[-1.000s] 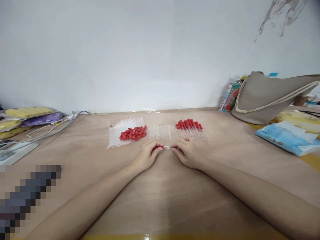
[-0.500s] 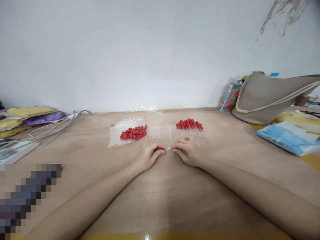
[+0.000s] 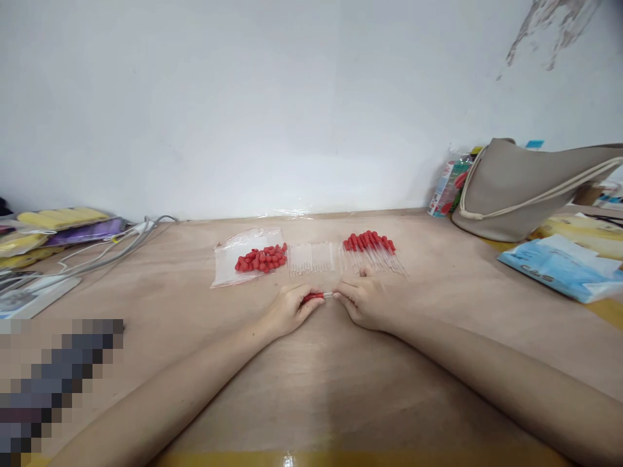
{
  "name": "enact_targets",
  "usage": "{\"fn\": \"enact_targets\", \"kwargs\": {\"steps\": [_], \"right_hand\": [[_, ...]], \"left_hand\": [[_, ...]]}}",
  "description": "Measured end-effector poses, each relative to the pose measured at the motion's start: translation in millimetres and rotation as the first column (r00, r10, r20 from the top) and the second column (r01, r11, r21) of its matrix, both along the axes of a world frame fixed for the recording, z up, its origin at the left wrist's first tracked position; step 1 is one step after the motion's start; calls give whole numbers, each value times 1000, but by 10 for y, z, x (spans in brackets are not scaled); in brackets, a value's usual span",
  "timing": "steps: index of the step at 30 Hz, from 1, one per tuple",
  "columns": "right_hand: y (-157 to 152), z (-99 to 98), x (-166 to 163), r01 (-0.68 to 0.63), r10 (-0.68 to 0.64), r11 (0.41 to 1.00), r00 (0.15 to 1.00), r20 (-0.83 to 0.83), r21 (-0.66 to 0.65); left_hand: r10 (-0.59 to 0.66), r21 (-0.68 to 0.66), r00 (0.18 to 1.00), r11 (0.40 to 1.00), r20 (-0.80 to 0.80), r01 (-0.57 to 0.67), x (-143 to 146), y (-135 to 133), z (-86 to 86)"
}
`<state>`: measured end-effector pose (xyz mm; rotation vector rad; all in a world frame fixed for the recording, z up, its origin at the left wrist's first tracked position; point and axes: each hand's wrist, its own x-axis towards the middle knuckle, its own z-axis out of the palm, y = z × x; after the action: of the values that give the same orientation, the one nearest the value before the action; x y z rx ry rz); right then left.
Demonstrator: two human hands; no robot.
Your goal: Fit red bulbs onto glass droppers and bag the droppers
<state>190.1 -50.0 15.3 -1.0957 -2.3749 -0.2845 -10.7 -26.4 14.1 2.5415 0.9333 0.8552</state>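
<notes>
Head camera: over the brown table, my left hand pinches a red cap between thumb and fingers; my right hand pinches the clear tube meeting it. Beyond lie loose red caps on a white bag, bare tubes, red-capped tubes; farther, a pale wall.

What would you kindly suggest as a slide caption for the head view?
Left hand pinches a red dropper bulb, right hand a clear tube, near loose bulbs and assembled droppers.
</notes>
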Motion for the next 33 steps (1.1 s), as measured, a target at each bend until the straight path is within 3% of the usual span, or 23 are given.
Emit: {"fn": "enact_targets", "kwargs": {"steps": [13,19,22,25,28,31,33], "right_hand": [[38,-15,-93,46,-39,993,997,60,-107],[-1,98,-101,38,-28,998,985,167,-55],[31,212,0,136,-121,982,986,115,-134],[218,322,201,374,-403,888,913,-61,-267],[505,369,392,605,-676,718,725,-135,-345],[745,324,469,694,-769,623,629,-117,-362],[841,260,468,717,-790,591,608,-81,-369]], "left_hand": [[-39,39,999,998,1,39,6,46,-37],[31,-131,993,991,111,-16,-3,118,-28],[95,-248,982,967,162,-53,-39,158,-45],[109,-276,983,959,145,-66,-67,173,-48],[101,-230,991,970,83,-79,-71,162,-37],[91,-196,994,978,64,-77,-65,144,-17],[84,-186,994,980,63,-71,-62,134,0]]}}
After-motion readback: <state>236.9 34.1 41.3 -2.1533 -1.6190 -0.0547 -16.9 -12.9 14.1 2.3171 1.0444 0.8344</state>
